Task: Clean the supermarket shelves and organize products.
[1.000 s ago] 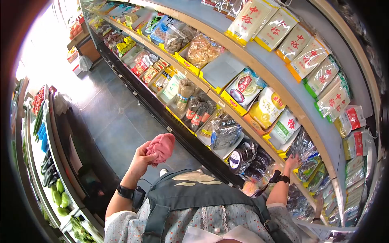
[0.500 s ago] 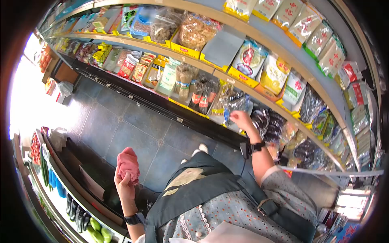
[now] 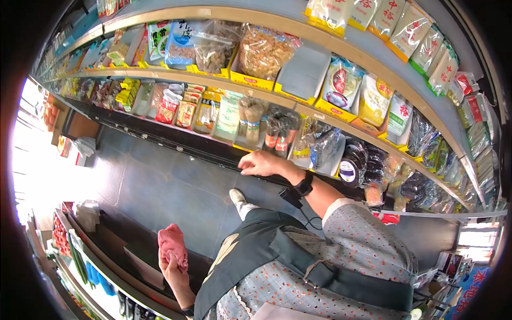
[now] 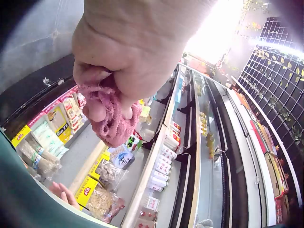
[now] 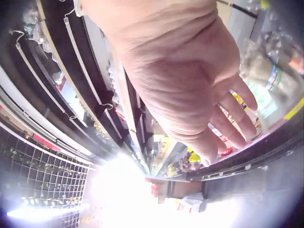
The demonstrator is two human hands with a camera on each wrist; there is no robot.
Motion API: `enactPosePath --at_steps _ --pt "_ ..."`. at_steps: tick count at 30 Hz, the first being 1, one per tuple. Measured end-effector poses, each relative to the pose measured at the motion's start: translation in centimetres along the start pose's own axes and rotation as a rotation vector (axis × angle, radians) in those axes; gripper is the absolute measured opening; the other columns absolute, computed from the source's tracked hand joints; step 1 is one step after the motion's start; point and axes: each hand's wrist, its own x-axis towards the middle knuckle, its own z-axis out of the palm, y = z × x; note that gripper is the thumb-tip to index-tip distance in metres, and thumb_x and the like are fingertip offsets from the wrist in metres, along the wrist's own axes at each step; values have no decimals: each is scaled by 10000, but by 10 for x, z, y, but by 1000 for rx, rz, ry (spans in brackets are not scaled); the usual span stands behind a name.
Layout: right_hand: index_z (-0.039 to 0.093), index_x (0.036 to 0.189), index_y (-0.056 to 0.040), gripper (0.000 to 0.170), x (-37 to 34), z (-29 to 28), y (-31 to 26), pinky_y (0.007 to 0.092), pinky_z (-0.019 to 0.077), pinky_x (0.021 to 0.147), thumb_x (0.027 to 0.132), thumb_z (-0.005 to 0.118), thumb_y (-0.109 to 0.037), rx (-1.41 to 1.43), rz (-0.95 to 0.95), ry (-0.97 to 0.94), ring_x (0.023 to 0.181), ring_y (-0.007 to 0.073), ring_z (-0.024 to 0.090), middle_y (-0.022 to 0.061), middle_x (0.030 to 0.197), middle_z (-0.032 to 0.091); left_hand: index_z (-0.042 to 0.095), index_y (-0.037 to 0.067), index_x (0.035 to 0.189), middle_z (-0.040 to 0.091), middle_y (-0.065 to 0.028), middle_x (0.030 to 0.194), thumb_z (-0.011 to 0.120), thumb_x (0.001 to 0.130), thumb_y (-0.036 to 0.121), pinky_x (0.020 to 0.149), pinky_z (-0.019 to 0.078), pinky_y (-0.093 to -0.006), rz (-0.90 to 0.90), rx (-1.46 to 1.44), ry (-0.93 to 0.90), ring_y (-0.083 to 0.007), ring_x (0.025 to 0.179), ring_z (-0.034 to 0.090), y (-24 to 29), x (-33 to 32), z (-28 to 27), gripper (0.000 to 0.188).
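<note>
My left hand (image 3: 175, 273) grips a crumpled pink cloth (image 3: 172, 245) low over the aisle. In the left wrist view the fingers curl into the folds of the cloth (image 4: 111, 116). My right hand (image 3: 262, 163) is in front of the bottom shelf's edge, its fingers relaxed and holding nothing. The right wrist view shows that hand (image 5: 190, 90) with its fingers loosely extended. Just behind it on the shelf are dark bundles with red labels (image 3: 281, 133) and bundled noodles (image 3: 252, 120).
Packaged dry goods fill the stepped shelf, including a big bag of dried flakes (image 3: 264, 53) and white packs with red characters (image 3: 410, 32). A vegetable stand (image 3: 101, 277) borders the aisle on the left. Dark tiled floor (image 3: 160, 176) lies between them.
My right hand has swung left along the shelf, from its right end to the dark bundles. The left hand has dropped lower, still gripping the pink cloth. The view has turned.
</note>
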Motion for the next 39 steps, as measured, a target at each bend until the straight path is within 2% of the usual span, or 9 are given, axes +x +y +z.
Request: enactPosePath --at_steps 7,12,15,22,26,32,34,36,39 --pt "529 1284 -24 572 127 -14 -127 357 528 864 868 699 -378 332 -388 -426 995 197 654 130 1190 636 451 0 1329 623 -72 1134 546 970 132 726 544 -272 134 163 -106 -147 909 651 81 114 36 394" --pt "309 1448 -37 859 184 15 -173 378 491 923 826 723 -463 456 -469 -358 1139 287 570 152 1414 432 412 38 1357 617 -73 1130 536 979 134 746 555 -291 94 239 -276 -157 949 646 120 165 80 409" --pt "462 1316 4 600 198 22 -186 336 460 942 857 725 -279 197 -553 116 1106 209 567 128 1234 576 412 22 1323 646 -66 1049 527 991 140 586 529 -239 109 289 -416 -130 820 670 111 196 79 371" --pt "586 1121 -1 240 219 34 -181 244 488 785 901 654 -68 673 -301 111 897 54 567 15 987 666 590 -11 1105 684 -68 901 571 971 157 483 483 -204 -9 467 -544 -125 636 668 150 254 29 216" --pt "592 1109 -4 196 237 57 -206 189 475 787 921 629 -47 801 -170 171 919 11 547 -17 991 641 594 16 1184 690 -67 986 606 954 200 653 543 -252 87 328 -467 -136 841 671 169 294 -31 295" --pt "558 1236 -22 410 304 103 -269 287 496 859 868 703 -131 507 -254 350 1002 124 588 61 1106 625 339 77 1452 472 -111 1387 605 953 279 954 484 -361 -43 180 -623 -173 1224 486 214 328 -103 601" --pt "494 1342 -39 549 325 113 -303 339 499 900 847 713 -133 259 -423 176 1122 209 571 138 1239 574 290 82 1480 421 -109 1438 592 958 312 990 461 -361 -112 80 -709 -175 1274 439 222 339 -108 645" --pt "395 1435 -44 632 337 120 -337 362 459 999 876 686 -98 373 -390 -77 1197 221 530 135 1336 519 298 72 1478 443 -91 1426 532 982 366 1035 415 -349 196 -59 -657 -171 1278 426 226 357 -103 623" --pt "353 1463 -73 667 360 114 -334 373 477 1008 877 674 -73 523 -304 -184 1209 225 533 118 1401 470 389 41 1429 525 -101 1359 491 1001 314 968 457 -336 -72 -140 -596 -180 1137 548 239 389 -137 518"
